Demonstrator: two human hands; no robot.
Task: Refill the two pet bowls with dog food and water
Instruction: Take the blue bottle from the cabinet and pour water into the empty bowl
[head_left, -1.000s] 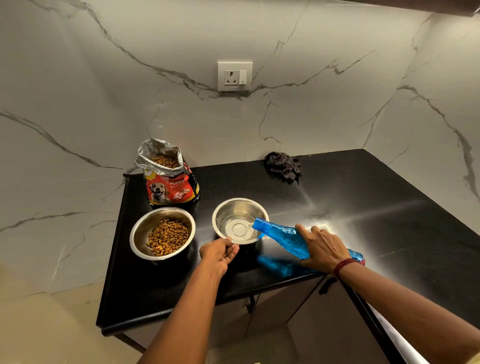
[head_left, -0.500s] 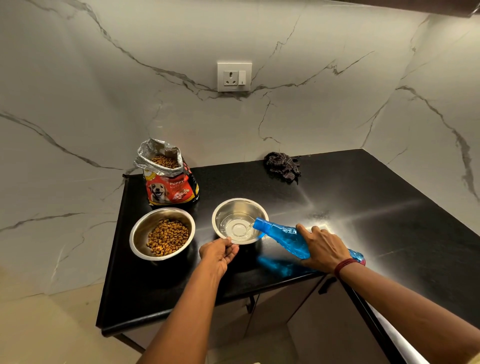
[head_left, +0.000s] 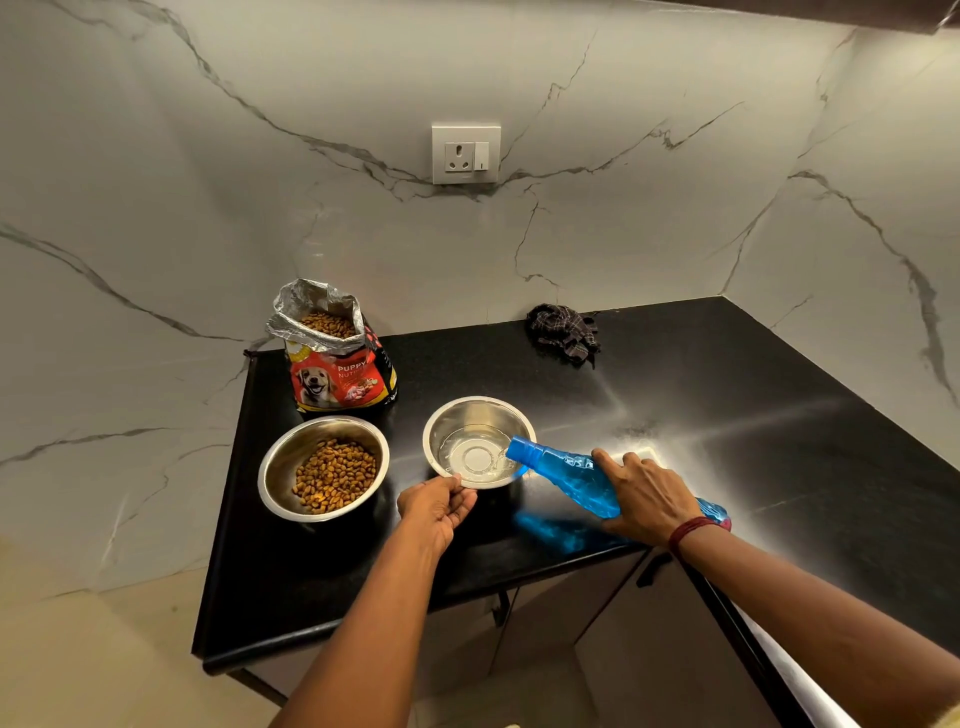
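Two steel bowls stand on the black counter (head_left: 701, 415). The left bowl (head_left: 280, 467) holds brown kibble. The right bowl (head_left: 467, 415) has a shallow layer of clear water in its bottom. My left hand (head_left: 434, 512) pinches the right bowl's near rim. My right hand (head_left: 647, 496) grips a blue plastic bottle (head_left: 563, 473), tipped almost flat with its open mouth over the bowl's right rim. A thin stream of water runs from the mouth into the bowl. An open red dog food bag (head_left: 337, 364) stands behind the left bowl, kibble showing at its top.
A dark crumpled cloth (head_left: 563, 332) lies at the back of the counter by the marble wall. A wall socket (head_left: 466, 153) sits above it. Cabinet doors (head_left: 649, 649) are below the counter's front edge, and the floor lies to the left.
The bottle stays tipped over the right bowl and the water in the bowl has risen slightly. Both hands hold their places.
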